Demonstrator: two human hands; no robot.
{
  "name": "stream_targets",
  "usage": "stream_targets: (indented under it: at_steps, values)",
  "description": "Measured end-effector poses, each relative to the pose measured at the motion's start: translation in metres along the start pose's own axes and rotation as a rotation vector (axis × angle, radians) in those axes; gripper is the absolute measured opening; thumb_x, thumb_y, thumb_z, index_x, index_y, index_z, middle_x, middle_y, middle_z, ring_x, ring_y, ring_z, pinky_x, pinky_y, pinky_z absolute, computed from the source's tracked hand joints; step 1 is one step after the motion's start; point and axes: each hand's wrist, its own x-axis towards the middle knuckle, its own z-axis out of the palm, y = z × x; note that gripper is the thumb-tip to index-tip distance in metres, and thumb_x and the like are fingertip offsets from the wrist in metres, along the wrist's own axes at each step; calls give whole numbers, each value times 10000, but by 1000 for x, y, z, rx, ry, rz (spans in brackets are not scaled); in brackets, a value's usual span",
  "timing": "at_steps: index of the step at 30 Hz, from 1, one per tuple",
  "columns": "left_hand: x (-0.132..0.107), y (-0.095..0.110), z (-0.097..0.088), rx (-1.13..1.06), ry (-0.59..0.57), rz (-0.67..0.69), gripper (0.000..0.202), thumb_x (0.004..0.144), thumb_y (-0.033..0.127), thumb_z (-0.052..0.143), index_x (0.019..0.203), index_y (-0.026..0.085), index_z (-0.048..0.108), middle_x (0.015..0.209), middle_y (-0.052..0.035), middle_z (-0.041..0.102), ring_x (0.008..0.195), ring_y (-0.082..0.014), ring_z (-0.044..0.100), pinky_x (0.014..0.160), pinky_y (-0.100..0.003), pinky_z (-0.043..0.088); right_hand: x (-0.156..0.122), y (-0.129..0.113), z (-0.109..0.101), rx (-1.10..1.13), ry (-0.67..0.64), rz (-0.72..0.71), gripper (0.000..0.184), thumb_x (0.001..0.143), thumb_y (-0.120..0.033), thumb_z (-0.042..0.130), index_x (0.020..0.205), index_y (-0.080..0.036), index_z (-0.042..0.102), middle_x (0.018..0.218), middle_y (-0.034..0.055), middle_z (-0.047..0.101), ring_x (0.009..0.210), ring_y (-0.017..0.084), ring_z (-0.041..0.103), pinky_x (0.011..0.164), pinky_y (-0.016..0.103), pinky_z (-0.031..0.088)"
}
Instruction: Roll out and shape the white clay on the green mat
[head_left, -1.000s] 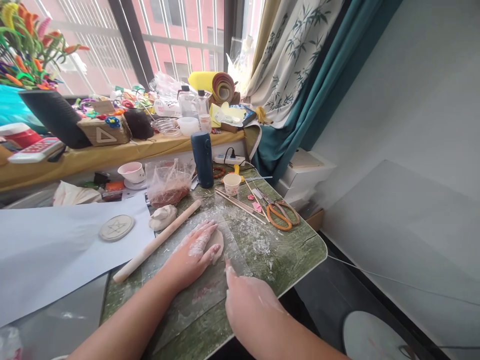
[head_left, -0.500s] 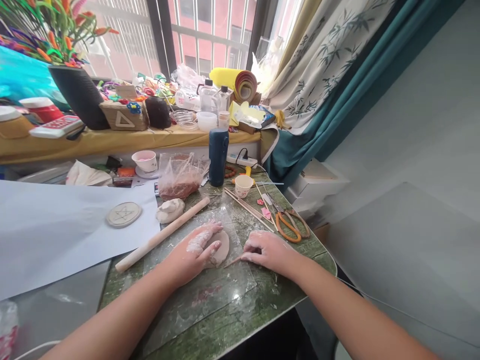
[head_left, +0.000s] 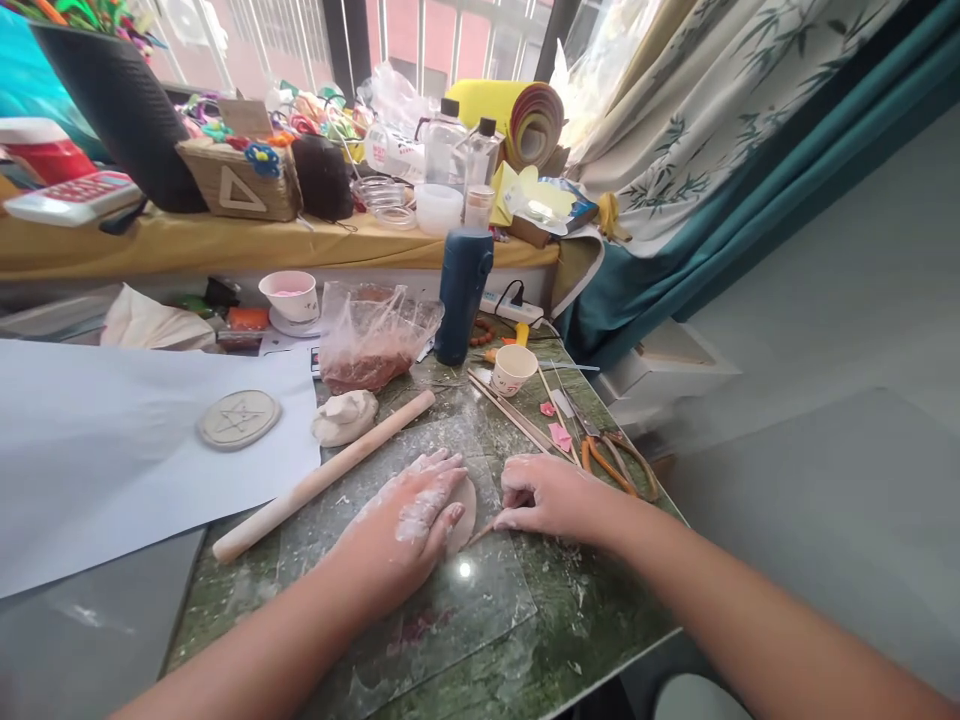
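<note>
My left hand (head_left: 405, 520), dusted with white, lies flat with its fingers stretched over a pale clay disc (head_left: 466, 503). Only the disc's right side shows past the fingers. Beneath the disc is a clear plastic sheet (head_left: 480, 620) on the green table. Between the pinched fingers of my right hand (head_left: 551, 497) is a thin wooden stick (head_left: 482, 534), its tip at the disc's lower right edge. A wooden rolling pin (head_left: 330, 475) lies beyond my left hand, with a lump of clay (head_left: 345, 418) behind it.
On white paper (head_left: 135, 480) at the left rests a disc with a star (head_left: 238, 420). A bag of brown clay (head_left: 367, 355), a blue bottle (head_left: 462, 300) and a paper cup (head_left: 515, 369) stand farther back. Orange-handled scissors (head_left: 611, 465) and wooden sticks (head_left: 514, 412) lie at the right.
The view has shifted down and closer. My left hand now covers more of the disc. My right hand still holds the stick at the disc's edge.
</note>
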Motion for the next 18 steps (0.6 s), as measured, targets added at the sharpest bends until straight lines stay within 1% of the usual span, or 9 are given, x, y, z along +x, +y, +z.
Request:
stream_targets:
  at_steps: [2,4,7,14,18]
  values:
    - [0,1,1,19,0,12,476,1032,337,396,1466,201,536,1559,-75,512,1478,-281,418,1227,-502,371,7,1,-3,-10,-74,6,254,784,-353,854,729,-188,670,768,-33,623,726,130,544,656,243,354]
    - [0,2,3,36,-11,10,483,1034,328,392,1473,177,528,1562,-92,505,1481,-286,414,1223,-508,375,13,2,-5,-17,-109,-7,250,778,-353,858,733,-190,674,786,-26,623,748,138,551,664,247,351]
    - [0,3,4,39,-23,11,492,1041,335,387,1483,161,515,1561,-105,504,1477,-296,419,1220,-514,379,19,2,-4,-11,-88,-11,243,779,-345,857,737,-190,675,793,-23,610,743,138,545,662,246,350]
    - [-4,0,3,34,3,25,483,1027,321,434,1484,188,516,1560,-93,508,1469,-293,433,1207,-508,404,21,3,5,12,-28,-6,287,733,-364,891,737,-185,667,791,-20,603,743,140,553,662,235,375]
    - [-6,-1,0,44,25,38,453,1024,316,441,1452,224,556,1550,-74,523,1460,-295,447,1203,-509,411,23,10,-6,-28,-93,-84,280,754,-381,875,775,-187,675,826,-16,618,770,145,568,669,232,386]
